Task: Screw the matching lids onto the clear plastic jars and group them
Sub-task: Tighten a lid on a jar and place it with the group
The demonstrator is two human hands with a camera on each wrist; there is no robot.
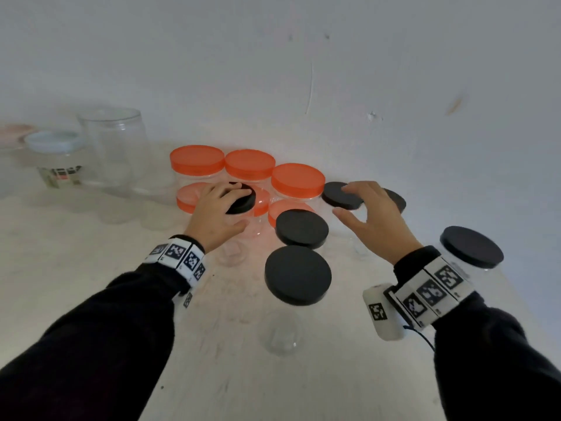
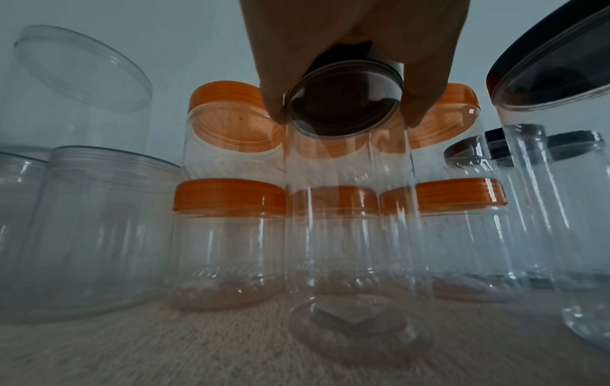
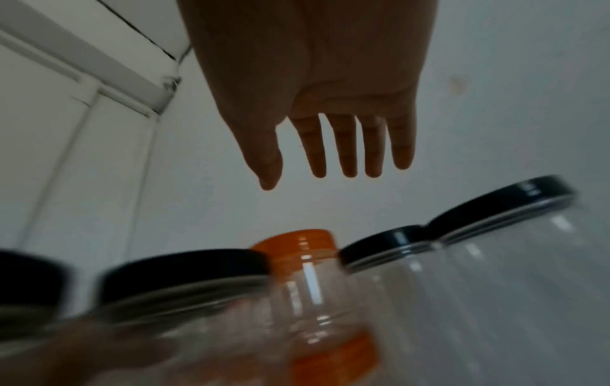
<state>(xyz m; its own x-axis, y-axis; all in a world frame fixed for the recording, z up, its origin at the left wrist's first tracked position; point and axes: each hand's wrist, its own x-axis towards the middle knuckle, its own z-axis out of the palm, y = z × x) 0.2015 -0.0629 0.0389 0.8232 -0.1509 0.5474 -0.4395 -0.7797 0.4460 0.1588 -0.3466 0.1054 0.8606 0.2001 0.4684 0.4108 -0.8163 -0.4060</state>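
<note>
My left hand (image 1: 235, 208) grips a black lid (image 1: 244, 199) from above, fingers curled round its rim; the lid sits on the mouth of a tall clear jar (image 2: 350, 235) standing on the table. In the left wrist view the lid (image 2: 343, 104) is level on the jar's neck. My right hand (image 1: 358, 208) hovers open, fingers straight and spread (image 3: 343, 156), above black-lidded jars (image 1: 341, 194) and holds nothing. Other black-lidded jars (image 1: 302, 227) (image 1: 297, 275) (image 1: 472, 246) stand in front. Orange-lidded jars (image 1: 197, 161) are grouped against the wall behind.
Wide clear jars without lids (image 1: 113, 147) and a jar with a pale blue lid (image 1: 54, 141) stand at the far left. The white wall (image 1: 303, 71) rises just behind the jars. The pale tabletop (image 1: 76, 268) runs toward me.
</note>
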